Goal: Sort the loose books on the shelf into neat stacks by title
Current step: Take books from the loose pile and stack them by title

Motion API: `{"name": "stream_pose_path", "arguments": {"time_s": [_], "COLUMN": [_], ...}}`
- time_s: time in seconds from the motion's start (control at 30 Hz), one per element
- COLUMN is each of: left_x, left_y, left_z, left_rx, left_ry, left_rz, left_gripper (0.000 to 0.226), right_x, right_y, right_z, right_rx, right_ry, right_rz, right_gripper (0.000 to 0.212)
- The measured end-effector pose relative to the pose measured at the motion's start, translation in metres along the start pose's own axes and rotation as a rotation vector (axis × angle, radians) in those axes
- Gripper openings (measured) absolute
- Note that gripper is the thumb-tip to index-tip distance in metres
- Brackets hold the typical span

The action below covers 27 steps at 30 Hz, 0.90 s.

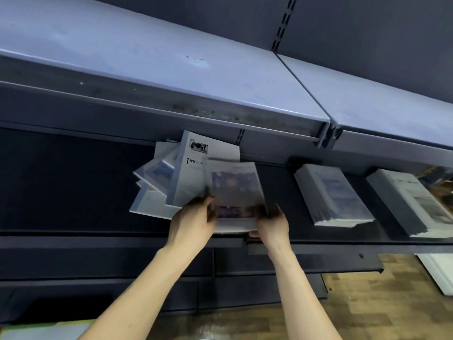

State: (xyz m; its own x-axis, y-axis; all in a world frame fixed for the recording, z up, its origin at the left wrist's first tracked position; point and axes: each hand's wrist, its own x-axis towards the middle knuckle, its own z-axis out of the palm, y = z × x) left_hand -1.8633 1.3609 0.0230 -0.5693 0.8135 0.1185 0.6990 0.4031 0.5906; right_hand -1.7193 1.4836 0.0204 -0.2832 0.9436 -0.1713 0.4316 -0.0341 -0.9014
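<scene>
Both hands, left hand (196,218) and right hand (273,223), grip one pale book (234,192) with a blurry purple cover picture.

Top book (234,192) cover motion-blurred, title unreadable; far-right stack (414,204) cut by frame edge; fingertips smeared
</scene>
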Motion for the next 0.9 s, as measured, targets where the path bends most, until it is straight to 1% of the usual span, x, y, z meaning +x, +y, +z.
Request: {"name": "stream_pose_path", "arguments": {"time_s": [0.13,0.3,0.4,0.5,0.6,0.77,0.9], "left_x": [0.006,0.009,0.012,0.017,0.022,0.023,0.023], "left_y": [-0.003,0.008,0.021,0.037,0.053,0.089,0.124], "left_z": [-0.001,0.007,0.015,0.026,0.04,0.065,0.081], "left_rx": [0.029,0.078,0.098,0.156,0.187,0.203,0.219], "left_ry": [0.05,0.083,0.082,0.073,0.071,-0.027,-0.052], "left_rz": [-0.003,0.048,0.089,0.167,0.223,0.166,0.166], "left_gripper": [0.033,0.034,0.036,0.034,0.034,0.051,0.054], "right_x": [-0.002,-0.003,-0.001,0.001,0.005,0.013,0.02], "right_y": [0.004,0.009,0.011,0.012,0.019,0.03,0.038], "right_z": [-0.019,-0.046,-0.062,-0.081,-0.1,-0.136,-0.168], "right_rx": [-0.014,0.141,0.203,0.249,0.294,0.321,0.349], "right_ry": [0.08,0.146,0.163,0.172,0.196,0.229,0.242], "right_rz": [-0.069,-0.072,-0.061,-0.042,-0.026,-0.016,-0.025], "right_gripper": [0.018,0.027,0.027,0.029,0.02,0.023,0.023]}}
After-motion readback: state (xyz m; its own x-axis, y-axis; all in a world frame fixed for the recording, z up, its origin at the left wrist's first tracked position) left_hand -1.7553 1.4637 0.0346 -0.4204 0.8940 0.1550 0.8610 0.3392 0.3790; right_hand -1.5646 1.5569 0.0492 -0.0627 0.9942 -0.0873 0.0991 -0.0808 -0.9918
